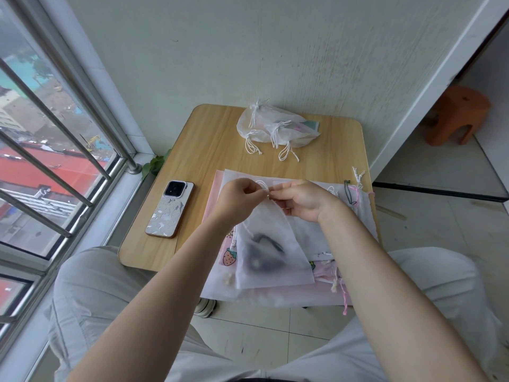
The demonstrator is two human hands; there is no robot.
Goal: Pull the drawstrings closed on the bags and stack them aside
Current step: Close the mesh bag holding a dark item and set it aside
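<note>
While the translucent white bag point(271, 249) hangs limp over the flat pile point(344, 230) at the table's point(209, 150) six o'clock, both hands pinch its drawstring point(263, 186) at the gathered mouth: left hand point(239, 201), right hand point(303, 201). Light, soft, slippery fabric; best gripped by cord and neck. Closed bags point(275, 128) lie at twelve o'clock.

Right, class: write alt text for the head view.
Both hands, left hand and right hand, pinch the white drawstring of a translucent white fabric bag over a small wooden table; closed bags lie piled behind.
</note>
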